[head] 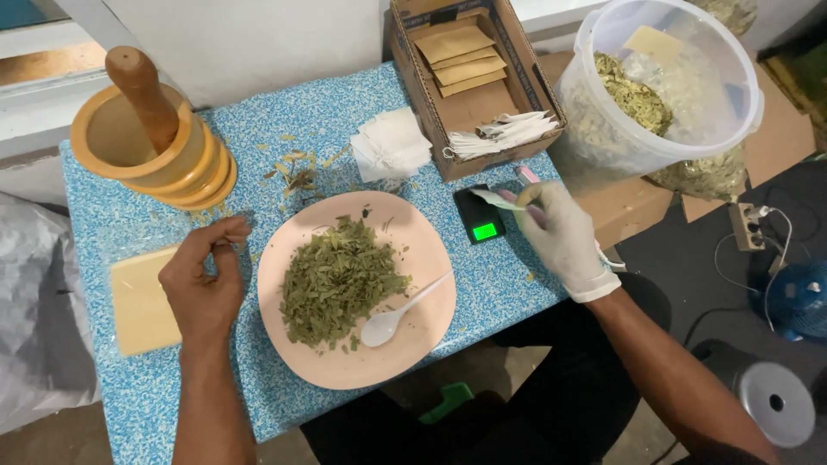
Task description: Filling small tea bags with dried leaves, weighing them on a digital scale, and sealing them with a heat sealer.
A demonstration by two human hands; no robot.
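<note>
Blue-speckled tabletop (129, 405), pink plate (422, 327) of dried leaves (338, 280) w/ white spoon (401, 314) mid-frame. Right hand (562, 234), gloved, pinching small filter bag (498, 200) over pocket scale (479, 216). Left hand (205, 271) loosely curled, empty, beside plate. Weighing step, prob; next needs steady set-down.
</note>
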